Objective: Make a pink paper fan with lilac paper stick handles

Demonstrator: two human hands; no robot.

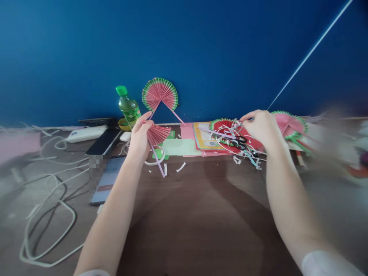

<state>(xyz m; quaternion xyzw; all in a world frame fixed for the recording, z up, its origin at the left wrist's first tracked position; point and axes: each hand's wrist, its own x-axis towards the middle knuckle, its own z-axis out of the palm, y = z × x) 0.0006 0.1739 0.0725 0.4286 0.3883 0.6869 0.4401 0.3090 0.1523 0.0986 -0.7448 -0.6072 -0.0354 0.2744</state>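
Observation:
My left hand (140, 136) is closed on a small pink pleated paper fan (158, 135), with a lilac stick (158, 161) slanting down below it. My right hand (258, 124) hovers at the back right, thumb and fingers pinched together; whatever they hold is hidden or too small to make out. Under those fingertips lie white paper strips (220, 147), black-handled scissors (240, 142) and a red pleated fan with a green rim (222, 124). Behind my left hand a pink and green pleated fan (160, 94) leans on the blue wall.
A green-capped bottle (128, 105) stands by the wall. Left are a phone (104, 142), a tablet (108, 178), a white power bank (87, 134) and looped white cables (73, 214). Coloured paper sheets (181, 147) lie centrally. Another pink fan (290, 124) is at right.

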